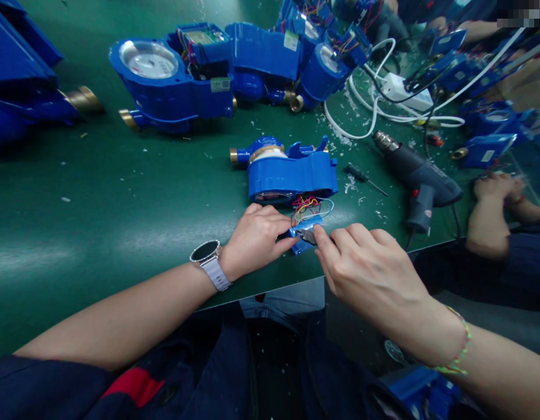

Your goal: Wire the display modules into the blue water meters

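Observation:
A blue water meter [291,175] with brass pipe ends lies on its side on the green table, and red, yellow and white wires [305,205] run out of it toward me. These wires lead to a small blue plastic part [302,246] at the table's front edge. My left hand [263,236], with a watch at the wrist, has its fingers closed on the left side of that part. Between the fingertips of my right hand [361,262] is a small dark grey piece [307,235], pressed against the blue part; its exact kind is hidden.
Several blue water meters [165,81] stand along the back. A heat gun [421,175] and a screwdriver [365,178] lie to the right, among white scraps. Behind them are a white power strip [407,92] and cables. Another person's hands [497,189] rest at far right.

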`<state>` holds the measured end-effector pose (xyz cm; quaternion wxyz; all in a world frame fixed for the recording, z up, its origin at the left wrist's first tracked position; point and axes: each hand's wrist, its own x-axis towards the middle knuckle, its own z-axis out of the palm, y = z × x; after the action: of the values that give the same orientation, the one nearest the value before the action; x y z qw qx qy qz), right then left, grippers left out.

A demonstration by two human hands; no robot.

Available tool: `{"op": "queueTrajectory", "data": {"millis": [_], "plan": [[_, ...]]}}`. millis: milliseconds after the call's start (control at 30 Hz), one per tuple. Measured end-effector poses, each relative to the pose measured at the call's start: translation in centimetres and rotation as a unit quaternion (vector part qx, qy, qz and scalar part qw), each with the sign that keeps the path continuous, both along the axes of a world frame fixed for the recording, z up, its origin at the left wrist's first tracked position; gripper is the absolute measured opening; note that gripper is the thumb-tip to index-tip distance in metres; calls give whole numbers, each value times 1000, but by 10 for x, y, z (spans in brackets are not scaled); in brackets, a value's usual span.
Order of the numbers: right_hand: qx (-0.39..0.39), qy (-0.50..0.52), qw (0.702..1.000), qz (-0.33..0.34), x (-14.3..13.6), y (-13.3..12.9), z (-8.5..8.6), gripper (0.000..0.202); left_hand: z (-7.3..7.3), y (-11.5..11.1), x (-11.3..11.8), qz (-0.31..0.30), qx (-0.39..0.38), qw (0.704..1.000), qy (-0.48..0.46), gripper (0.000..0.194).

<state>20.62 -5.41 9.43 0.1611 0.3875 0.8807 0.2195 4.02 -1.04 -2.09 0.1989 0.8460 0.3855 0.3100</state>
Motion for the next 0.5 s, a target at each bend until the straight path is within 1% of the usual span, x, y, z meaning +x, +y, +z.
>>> {"op": "queueTrajectory", "data": {"millis": [133,300,400,500], "plan": [[-16,33,999,-7,6,0,-5,28,-1,1,0,1,5,1000,0,18],[-42,140,989,-26,22,1,-19,27,-1,1,0,0,-9,1000,-8,19],[-68,214,973,-50,30,1,-30,28,-1,0,0,-2,-20,1000,-7,18],[-111,292,947,-79,35,0,-40,29,0,1,0,0,-27,1000,-6,17]]}}
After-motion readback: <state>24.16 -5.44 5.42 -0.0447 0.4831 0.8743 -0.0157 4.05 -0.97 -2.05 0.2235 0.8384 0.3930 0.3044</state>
